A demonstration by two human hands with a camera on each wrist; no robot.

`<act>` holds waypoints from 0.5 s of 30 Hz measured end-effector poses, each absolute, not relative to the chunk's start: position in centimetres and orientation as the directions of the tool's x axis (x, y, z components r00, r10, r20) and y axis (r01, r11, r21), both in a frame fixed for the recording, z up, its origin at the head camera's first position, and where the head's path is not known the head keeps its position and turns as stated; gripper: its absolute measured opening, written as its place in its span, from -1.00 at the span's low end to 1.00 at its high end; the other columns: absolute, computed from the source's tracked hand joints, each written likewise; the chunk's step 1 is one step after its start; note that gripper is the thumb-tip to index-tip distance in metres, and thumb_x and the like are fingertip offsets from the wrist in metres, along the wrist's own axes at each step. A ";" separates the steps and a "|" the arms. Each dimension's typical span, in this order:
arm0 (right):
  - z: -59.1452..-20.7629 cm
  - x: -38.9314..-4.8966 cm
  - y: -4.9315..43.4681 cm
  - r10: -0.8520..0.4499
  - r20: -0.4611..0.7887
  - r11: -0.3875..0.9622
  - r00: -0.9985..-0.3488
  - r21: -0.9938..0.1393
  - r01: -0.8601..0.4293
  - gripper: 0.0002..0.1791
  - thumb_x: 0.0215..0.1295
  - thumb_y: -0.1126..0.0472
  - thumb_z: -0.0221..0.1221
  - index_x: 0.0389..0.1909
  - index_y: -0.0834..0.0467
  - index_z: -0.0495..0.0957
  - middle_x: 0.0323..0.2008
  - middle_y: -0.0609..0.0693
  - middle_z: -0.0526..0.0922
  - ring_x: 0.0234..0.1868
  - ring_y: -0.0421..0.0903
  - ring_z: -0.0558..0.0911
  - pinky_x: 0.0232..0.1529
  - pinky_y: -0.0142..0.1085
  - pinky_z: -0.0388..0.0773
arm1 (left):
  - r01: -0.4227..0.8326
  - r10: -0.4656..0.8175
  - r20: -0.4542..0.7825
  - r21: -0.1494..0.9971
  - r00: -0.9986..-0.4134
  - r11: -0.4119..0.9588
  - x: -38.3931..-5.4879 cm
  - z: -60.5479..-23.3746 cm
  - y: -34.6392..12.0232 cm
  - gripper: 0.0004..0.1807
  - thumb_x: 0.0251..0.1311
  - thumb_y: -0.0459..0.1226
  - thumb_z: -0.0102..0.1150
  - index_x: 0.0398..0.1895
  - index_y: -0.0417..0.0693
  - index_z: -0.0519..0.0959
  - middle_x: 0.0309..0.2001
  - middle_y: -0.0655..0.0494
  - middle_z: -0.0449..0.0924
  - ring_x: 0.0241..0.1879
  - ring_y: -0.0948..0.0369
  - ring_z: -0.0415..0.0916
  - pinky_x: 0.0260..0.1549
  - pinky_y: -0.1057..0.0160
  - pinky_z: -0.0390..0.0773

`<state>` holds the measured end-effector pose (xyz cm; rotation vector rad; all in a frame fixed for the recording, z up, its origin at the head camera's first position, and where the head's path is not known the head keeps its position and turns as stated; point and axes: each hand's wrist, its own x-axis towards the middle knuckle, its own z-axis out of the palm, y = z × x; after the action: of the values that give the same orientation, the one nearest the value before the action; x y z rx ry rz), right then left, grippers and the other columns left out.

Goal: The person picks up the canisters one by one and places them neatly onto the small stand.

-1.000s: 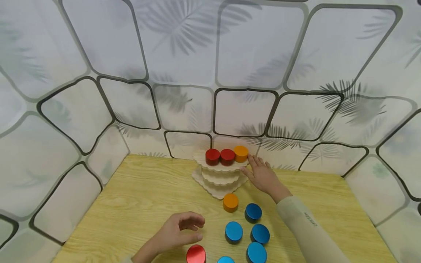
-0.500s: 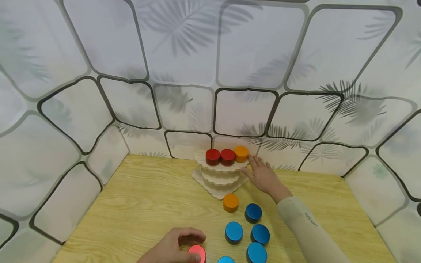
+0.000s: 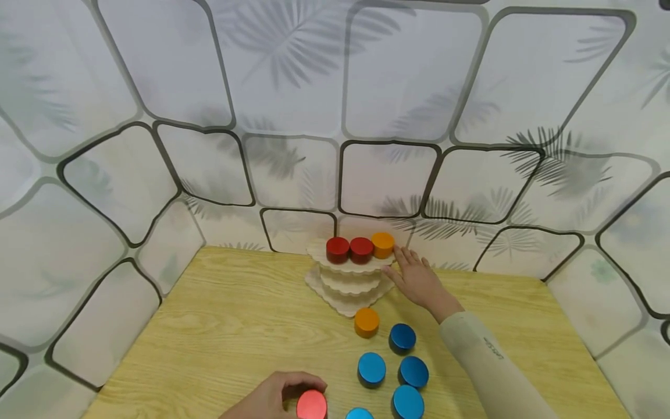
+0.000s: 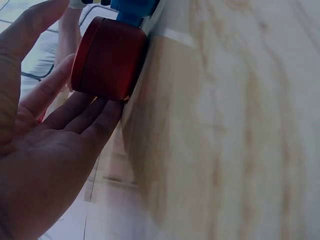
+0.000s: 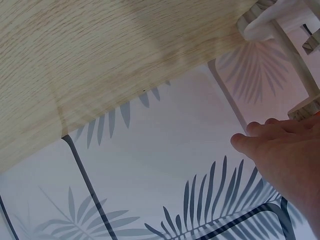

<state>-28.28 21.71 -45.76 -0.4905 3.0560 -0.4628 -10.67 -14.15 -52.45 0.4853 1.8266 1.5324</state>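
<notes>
My left hand [image 3: 280, 398] curls its fingers around a red round tin [image 3: 312, 404] at the table's front. In the left wrist view the fingers [image 4: 82, 112] lie against the side of this tin [image 4: 107, 60], close over the wood. My right hand [image 3: 419, 282] stretches its fingers along the right side of a tiered, scalloped stand [image 3: 349, 284], fingertips right at an orange tin [image 3: 382, 245]. That tin stands on the top shelf beside two dark red tins [image 3: 349, 250]. The right wrist view shows this hand [image 5: 285, 155] by the stand's wooden post [image 5: 296, 60].
Another orange tin [image 3: 366, 322] stands on the table before the stand. Several blue tins [image 3: 371, 369] are spread to the right of my left hand, one dark blue tin [image 3: 402, 338] nearest my right sleeve [image 3: 487, 361]. A patterned wall [image 3: 293, 174] closes off the back.
My left hand has come down and toward me, from above the red tin to around it. My right hand and the tins on the stand have stayed put.
</notes>
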 end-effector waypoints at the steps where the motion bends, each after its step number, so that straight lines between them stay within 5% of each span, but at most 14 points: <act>1: -45.7 -28.3 21.7 -0.308 0.034 0.907 -0.951 -0.292 -0.304 -0.05 0.66 -0.33 -0.19 0.69 0.30 -0.09 0.64 0.40 0.05 0.62 0.46 0.09 0.58 0.40 -0.02 | -0.144 0.677 -0.264 0.963 -0.687 0.229 -10.7 -52.5 -14.2 -0.48 0.33 -0.12 0.43 0.33 0.02 0.61 0.27 0.10 0.66 0.19 0.27 0.59 0.08 0.47 0.57; 15: -45.7 -28.4 21.7 -0.309 0.032 0.906 -0.951 -0.295 -0.304 -0.06 0.67 -0.32 -0.19 0.68 0.31 -0.08 0.64 0.41 0.04 0.62 0.46 0.09 0.58 0.40 -0.02 | -0.099 0.679 -0.260 0.959 -0.687 0.266 -10.9 -52.8 -14.1 -0.48 0.28 -0.13 0.49 0.30 0.10 0.64 0.26 0.18 0.67 0.19 0.32 0.57 0.10 0.48 0.52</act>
<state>-28.41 21.71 -45.75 -0.4911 3.0522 -0.4682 -10.93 -14.14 -52.79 0.5243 1.8709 1.4865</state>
